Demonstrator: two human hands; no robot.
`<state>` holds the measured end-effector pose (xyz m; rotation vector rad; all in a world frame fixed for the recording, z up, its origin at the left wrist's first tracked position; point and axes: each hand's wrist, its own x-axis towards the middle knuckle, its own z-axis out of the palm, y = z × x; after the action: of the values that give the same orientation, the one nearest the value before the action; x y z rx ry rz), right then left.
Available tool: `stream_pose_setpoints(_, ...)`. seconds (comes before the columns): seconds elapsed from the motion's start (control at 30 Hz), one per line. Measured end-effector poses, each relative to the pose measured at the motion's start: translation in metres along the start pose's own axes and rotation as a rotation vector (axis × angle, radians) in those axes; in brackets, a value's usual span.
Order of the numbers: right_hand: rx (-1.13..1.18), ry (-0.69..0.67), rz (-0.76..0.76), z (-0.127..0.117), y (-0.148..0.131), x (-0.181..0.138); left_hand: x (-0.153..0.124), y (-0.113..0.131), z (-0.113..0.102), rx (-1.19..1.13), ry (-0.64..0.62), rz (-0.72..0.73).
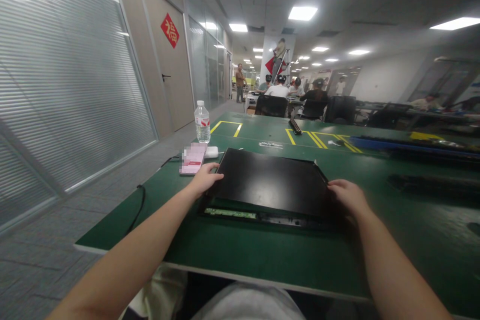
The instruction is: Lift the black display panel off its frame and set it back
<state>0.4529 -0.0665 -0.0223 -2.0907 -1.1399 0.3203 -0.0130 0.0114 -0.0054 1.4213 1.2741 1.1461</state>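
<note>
On the green counter (240, 255) lay the black panel (270, 180), flat, its circuit strip (228, 213) exposed along the near edge. Left hand (205, 176) and right hand (347, 195) gripped opposite side edges, fingers curled on. Uneven lifting could flex it; the phone (193, 158) lay close beside the left hand.

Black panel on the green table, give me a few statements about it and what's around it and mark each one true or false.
1. Both hands touch the black panel. True: the left hand is at its left edge, the right hand at its right edge.
2. The water bottle lies on its side. False: it stands upright beyond the pink phone.
3. A green circuit strip shows along the panel's near edge. True.
4. The pink phone lies right of the panel. False: it lies to its left, by the left hand.
5. The green table has yellow lines marked on it. True.
</note>
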Motion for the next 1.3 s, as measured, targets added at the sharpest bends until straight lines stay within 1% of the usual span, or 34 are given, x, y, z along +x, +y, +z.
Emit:
stream_pose_setpoints(0.13, 0.011, 0.009, -0.008, 0.0, 0.001, 0.0, 0.004, -0.006, -0.002, 0.143, 0.02, 0.082)
stream_pose_setpoints(0.2, 0.016, 0.016, -0.012, 0.0, 0.001, 0.0, 0.005, -0.008, -0.002, 0.169, 0.012, 0.087)
stream_pose_setpoints(0.3, 0.008, 0.014, -0.01, 0.0, 0.001, -0.001, 0.004, -0.008, -0.002, 0.212, 0.036, 0.09)
stream_pose_setpoints(0.5, -0.001, -0.01, -0.001, -0.001, 0.0, 0.0, 0.004, -0.007, -0.002, 0.232, -0.04, 0.119)
stream_pose_setpoints(0.63, -0.031, -0.004, 0.007, -0.001, 0.0, 0.001, 0.006, -0.007, -0.003, 0.244, -0.055, 0.143)
stream_pose_setpoints(0.7, -0.027, -0.003, 0.006, -0.001, 0.001, 0.001, 0.007, -0.007, -0.003, 0.263, -0.03, 0.147)
stream_pose_setpoints(0.8, -0.03, 0.002, 0.0, -0.001, 0.001, 0.002, 0.009, -0.008, -0.002, 0.29, 0.049, 0.16)
stream_pose_setpoints(0.87, -0.025, -0.004, 0.004, -0.002, 0.001, 0.002, 0.011, -0.009, -0.002, 0.288, 0.069, 0.168)
stream_pose_setpoints(1.1, -0.035, -0.024, 0.023, -0.004, -0.004, -0.002, 0.009, -0.013, -0.002, 0.337, 0.062, 0.201)
stream_pose_setpoints(1.23, -0.035, -0.021, 0.027, -0.004, -0.006, -0.002, 0.006, -0.007, -0.003, 0.372, 0.021, 0.234)
stream_pose_setpoints(1.3, -0.037, -0.019, 0.03, -0.004, -0.005, -0.002, 0.004, -0.003, -0.005, 0.397, 0.029, 0.255)
